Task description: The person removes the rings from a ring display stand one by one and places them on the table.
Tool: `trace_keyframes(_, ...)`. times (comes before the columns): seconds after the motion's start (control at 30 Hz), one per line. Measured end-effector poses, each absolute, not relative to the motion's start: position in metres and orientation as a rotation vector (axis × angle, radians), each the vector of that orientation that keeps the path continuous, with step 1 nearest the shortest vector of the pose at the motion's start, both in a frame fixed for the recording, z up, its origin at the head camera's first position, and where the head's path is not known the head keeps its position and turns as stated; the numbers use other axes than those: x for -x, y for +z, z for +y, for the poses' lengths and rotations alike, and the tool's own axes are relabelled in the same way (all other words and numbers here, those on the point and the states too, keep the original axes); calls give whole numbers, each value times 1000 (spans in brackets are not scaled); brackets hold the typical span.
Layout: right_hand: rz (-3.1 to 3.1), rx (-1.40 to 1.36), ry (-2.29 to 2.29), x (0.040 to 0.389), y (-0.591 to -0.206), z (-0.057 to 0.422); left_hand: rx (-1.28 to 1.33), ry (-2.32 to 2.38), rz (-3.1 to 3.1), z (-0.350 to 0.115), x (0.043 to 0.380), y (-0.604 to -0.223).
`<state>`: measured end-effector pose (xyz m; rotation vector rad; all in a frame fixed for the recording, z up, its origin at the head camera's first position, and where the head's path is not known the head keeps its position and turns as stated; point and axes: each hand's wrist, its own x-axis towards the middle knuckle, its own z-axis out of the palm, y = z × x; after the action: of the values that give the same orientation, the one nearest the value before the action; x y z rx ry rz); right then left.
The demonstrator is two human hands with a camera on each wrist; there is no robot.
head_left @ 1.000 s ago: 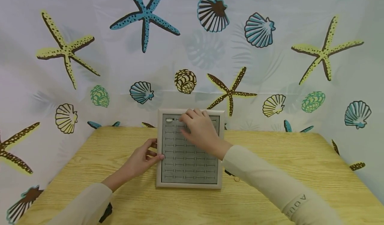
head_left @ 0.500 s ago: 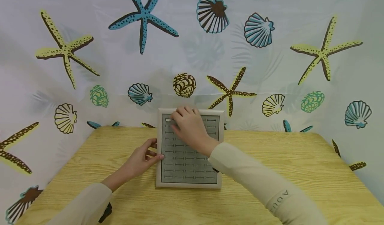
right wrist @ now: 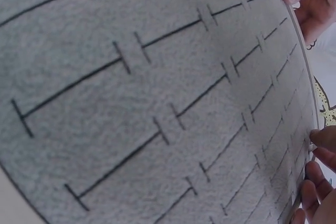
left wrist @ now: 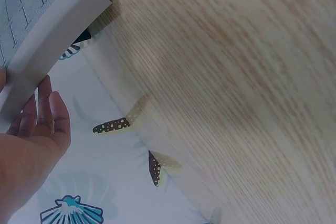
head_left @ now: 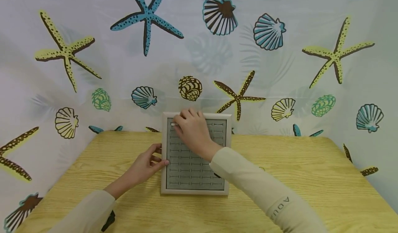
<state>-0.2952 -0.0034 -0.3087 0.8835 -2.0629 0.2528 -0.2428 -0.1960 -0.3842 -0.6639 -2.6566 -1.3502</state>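
A grey slotted display board (head_left: 196,164) with a pale frame stands tilted on the table. My left hand (head_left: 149,162) grips the frame's left side, thumb on the front and fingers behind; the left wrist view shows those fingers (left wrist: 44,114) against the frame's edge. At the board's top left slot, my right hand (head_left: 194,129) pinches a small white piece (head_left: 173,124), mostly covered by the fingertips. In the right wrist view, the thumb and fingers (right wrist: 323,142) are close around it at the board's far edge. The piece's exact kind cannot be made out.
The board rests on a wood-grain table (head_left: 280,191). Behind it hangs a pale cloth (head_left: 174,64) printed with starfish and shells. A thin gold curved thing (head_left: 262,168) lies on the table, partly behind the right sleeve (head_left: 248,184). Rows of slots cover the board.
My right hand has moved left along the board's top row to the small white piece, and its fingers have closed on it. My left hand has kept its grip on the frame.
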Motion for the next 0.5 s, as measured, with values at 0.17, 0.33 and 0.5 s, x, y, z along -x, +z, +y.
trace_keyframes(0.17,-2048,-878,251,295,-308,-3,667,-1349,-2654,-196,243,-384)
trace_keyframes(0.33,-2040,-874,250,296,-307,-2,672,-1349,-2655,-195,243,-384)
trace_keyframes(0.5,-2035,-891,265,296,-307,-1,669,-1342,-2660,-194,242,-383)
